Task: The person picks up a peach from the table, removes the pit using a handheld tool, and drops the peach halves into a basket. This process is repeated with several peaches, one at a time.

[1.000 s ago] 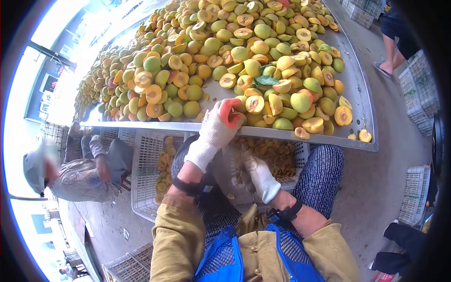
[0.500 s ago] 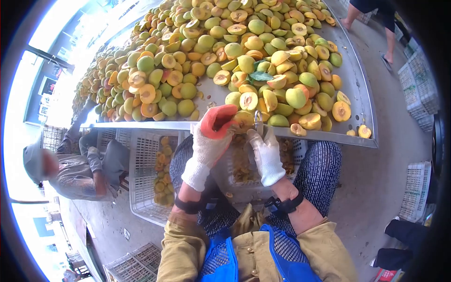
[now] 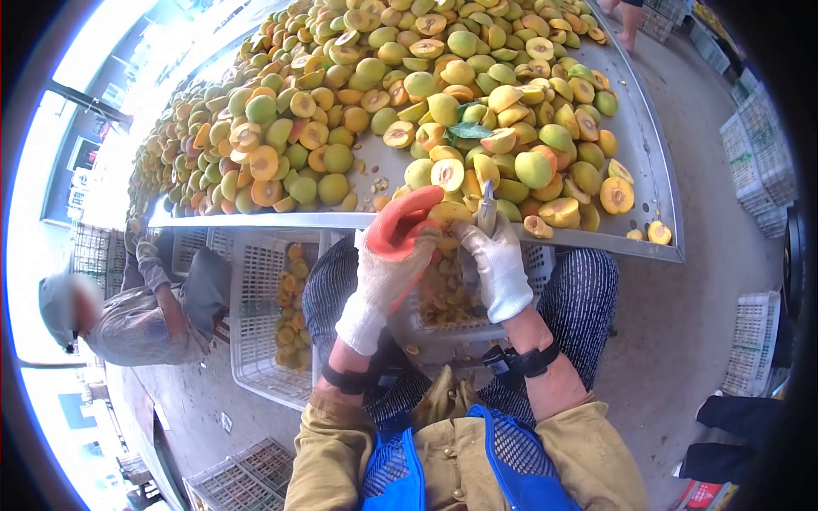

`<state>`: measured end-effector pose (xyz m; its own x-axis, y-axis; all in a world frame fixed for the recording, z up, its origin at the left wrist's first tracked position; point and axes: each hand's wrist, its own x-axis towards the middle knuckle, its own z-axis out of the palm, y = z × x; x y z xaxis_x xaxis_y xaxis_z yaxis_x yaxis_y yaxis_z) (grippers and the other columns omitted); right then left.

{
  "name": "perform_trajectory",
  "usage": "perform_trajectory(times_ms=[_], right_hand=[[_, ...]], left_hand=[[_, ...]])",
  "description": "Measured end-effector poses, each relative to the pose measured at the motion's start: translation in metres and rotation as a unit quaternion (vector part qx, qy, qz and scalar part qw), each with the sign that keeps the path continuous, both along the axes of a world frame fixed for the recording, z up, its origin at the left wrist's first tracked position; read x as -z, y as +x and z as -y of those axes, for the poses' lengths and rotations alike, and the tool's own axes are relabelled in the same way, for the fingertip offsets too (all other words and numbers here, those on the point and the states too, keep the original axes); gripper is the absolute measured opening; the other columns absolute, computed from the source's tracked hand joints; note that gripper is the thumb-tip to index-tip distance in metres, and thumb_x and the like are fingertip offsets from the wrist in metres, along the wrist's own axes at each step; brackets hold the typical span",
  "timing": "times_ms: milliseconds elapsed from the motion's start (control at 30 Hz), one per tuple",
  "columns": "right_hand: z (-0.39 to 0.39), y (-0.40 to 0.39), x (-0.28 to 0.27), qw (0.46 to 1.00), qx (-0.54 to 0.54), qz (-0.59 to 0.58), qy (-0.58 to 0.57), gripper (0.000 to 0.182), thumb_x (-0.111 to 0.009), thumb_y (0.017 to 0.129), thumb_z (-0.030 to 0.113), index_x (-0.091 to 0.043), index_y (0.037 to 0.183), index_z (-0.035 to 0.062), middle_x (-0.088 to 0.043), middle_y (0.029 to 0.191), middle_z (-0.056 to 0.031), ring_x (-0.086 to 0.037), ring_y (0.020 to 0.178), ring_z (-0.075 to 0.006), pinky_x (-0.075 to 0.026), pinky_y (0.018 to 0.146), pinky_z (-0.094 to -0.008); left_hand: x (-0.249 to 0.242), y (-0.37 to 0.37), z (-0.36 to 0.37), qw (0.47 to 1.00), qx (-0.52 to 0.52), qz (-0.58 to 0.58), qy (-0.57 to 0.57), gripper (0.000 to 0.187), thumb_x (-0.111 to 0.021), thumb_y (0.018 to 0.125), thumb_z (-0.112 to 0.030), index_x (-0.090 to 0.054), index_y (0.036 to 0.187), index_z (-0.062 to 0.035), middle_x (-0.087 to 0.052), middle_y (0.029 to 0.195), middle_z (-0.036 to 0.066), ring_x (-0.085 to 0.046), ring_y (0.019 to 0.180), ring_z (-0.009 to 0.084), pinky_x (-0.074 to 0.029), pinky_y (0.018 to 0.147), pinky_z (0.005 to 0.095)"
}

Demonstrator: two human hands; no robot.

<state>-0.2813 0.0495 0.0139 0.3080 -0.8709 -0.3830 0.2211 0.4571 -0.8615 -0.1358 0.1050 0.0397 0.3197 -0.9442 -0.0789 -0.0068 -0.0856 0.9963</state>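
Observation:
My left hand, in a white knit glove with a red-coated thumb and finger area, is closed on a yellow-fleshed peach half at the table's front edge. My right hand, also gloved, grips a small metal tool whose narrow, rounded tip points up and away from me. Its fingertips meet the right side of the peach half. Beyond both hands lie heaped peach halves, several with stones showing. Below them, a white crate between my knees contains fruit pieces.
The metal table has a raised rim. A second white crate with peach halves stands left of my leg. Further left sits a co-worker. Stacked crates line the right side, and another person's legs show at the back right.
My right hand has lifted slightly, and the tool's tip has shifted right and up, away from the peach half. The person walking at the back right has moved mostly out of view.

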Motion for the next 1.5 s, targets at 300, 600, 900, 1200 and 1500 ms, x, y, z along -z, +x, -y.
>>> perform_trajectory(times_ms=[300, 600, 900, 1200, 1500], right_hand=[[-0.024, 0.001, -0.009, 0.992, -0.081, 0.092, -0.033, 0.025, -0.068, 0.101, 0.026, -0.061, 0.116, 0.0069, -0.055, 0.069, 0.0045, -0.046, 0.050, -0.0028, -0.036, 0.044, -0.0208], [-0.047, 0.004, 0.005, 0.937, -0.106, -0.039, -0.331, 0.030, -0.060, 0.106, 0.031, -0.059, 0.100, 0.0013, -0.060, 0.069, -0.0206, -0.063, 0.057, -0.0351, -0.050, 0.057, -0.0442], [-0.058, 0.005, 0.009, 0.920, -0.210, -0.168, -0.285, 0.029, -0.059, 0.103, 0.031, -0.054, 0.105, 0.0022, -0.065, 0.080, -0.0280, -0.065, 0.080, -0.0502, -0.052, 0.062, -0.0546], [-0.061, 0.003, 0.016, 0.894, -0.296, -0.222, -0.254, 0.035, -0.054, 0.104, 0.035, -0.051, 0.110, 0.0012, -0.067, 0.088, -0.0290, -0.065, 0.088, -0.0509, -0.052, 0.070, -0.0569], [-0.064, 0.006, 0.014, 0.946, -0.289, -0.068, -0.133, 0.039, -0.048, 0.110, 0.037, -0.063, 0.117, 0.0022, -0.067, 0.087, -0.0134, -0.064, 0.076, -0.0232, -0.054, 0.074, -0.0374]], left_hand=[[0.015, -0.025, -0.009, 0.973, -0.048, -0.207, -0.092, 0.029, -0.063, 0.104, -0.025, -0.060, 0.122, -0.0025, -0.068, 0.127, 0.013, -0.064, 0.107, 0.0176, -0.051, 0.098, 0.0328], [0.016, -0.020, -0.019, 0.920, -0.113, -0.348, -0.139, 0.051, -0.057, 0.105, -0.043, -0.055, 0.134, -0.0016, -0.064, 0.121, 0.012, -0.068, 0.105, 0.0276, -0.060, 0.093, 0.0489], [0.012, -0.026, -0.030, 0.946, -0.108, -0.285, -0.106, 0.056, -0.050, 0.106, -0.049, -0.063, 0.123, 0.0021, -0.069, 0.111, 0.017, -0.069, 0.098, 0.0304, -0.059, 0.090, 0.0462], [0.010, -0.013, -0.037, 0.983, -0.053, -0.174, -0.032, 0.048, -0.060, 0.103, -0.044, -0.067, 0.115, 0.0020, -0.071, 0.103, 0.013, -0.071, 0.087, 0.0262, -0.058, 0.082, 0.0386], [-0.003, -0.028, -0.042, 0.954, -0.091, -0.228, -0.171, 0.059, -0.061, 0.102, -0.045, -0.052, 0.139, 0.0001, -0.064, 0.128, 0.021, -0.066, 0.116, 0.0355, -0.055, 0.102, 0.0550]])
